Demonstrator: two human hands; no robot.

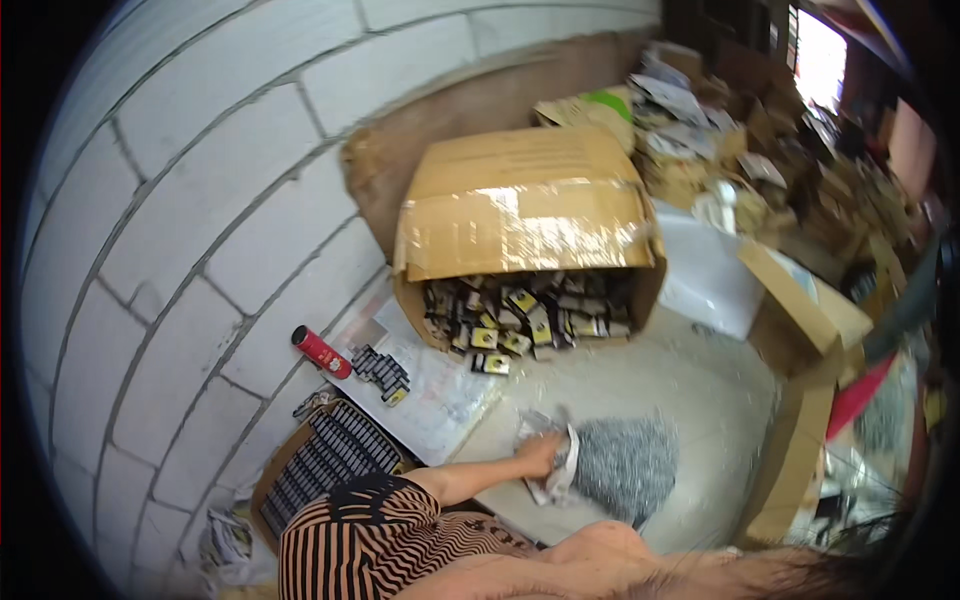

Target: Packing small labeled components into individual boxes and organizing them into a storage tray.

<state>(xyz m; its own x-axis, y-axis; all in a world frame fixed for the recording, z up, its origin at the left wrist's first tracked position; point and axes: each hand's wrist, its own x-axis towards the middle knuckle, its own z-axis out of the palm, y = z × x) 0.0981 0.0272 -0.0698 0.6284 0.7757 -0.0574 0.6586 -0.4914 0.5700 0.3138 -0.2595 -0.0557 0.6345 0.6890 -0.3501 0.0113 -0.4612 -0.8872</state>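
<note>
My left hand (543,455) reaches in from the lower left, its fingers closed on the crumpled white plastic bag (571,462). Right beside it lies a heap of thin grey, metal-looking pieces (628,468), too fine and blurred to name. Whether the heap is still inside the bag or lies loose, I cannot tell. My right hand is not in view.
A big taped carton (525,225) lies open toward me, full of small black, white and yellow boxes (515,320). At left are a red can (321,352), dark small boxes (380,373) and a packed tray (335,465). Cardboard flaps (800,450) stand at right.
</note>
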